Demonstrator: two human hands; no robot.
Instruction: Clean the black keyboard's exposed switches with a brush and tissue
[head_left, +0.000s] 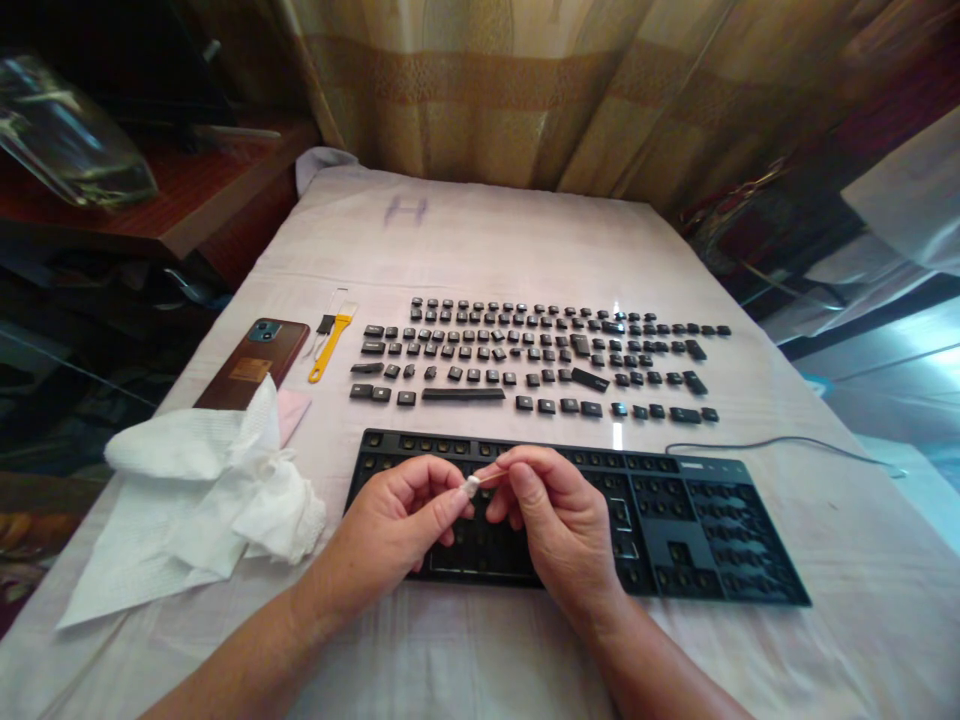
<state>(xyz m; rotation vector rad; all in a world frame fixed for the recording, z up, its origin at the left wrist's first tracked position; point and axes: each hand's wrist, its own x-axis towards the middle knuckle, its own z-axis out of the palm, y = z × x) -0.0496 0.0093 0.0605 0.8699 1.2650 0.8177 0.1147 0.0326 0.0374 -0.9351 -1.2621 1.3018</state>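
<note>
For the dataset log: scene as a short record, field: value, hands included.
Left hand: grip on white wad at a thin stick's end
Right hand: pinching the thin stick
Keyboard: black, under the hands
Keycaps: loose, in rows beyond the keyboard
Left side: crumpled white sheet, phone, yellow tool

The left forearm [251,650] shows between 7 and 8 o'clock, the right forearm [656,655] near 5 o'clock; both are rounded, tapering and bare to the edge of view. The left hand [397,515], toward 7 o'clock, and right hand [564,520], toward 5, are bare too.
</note>
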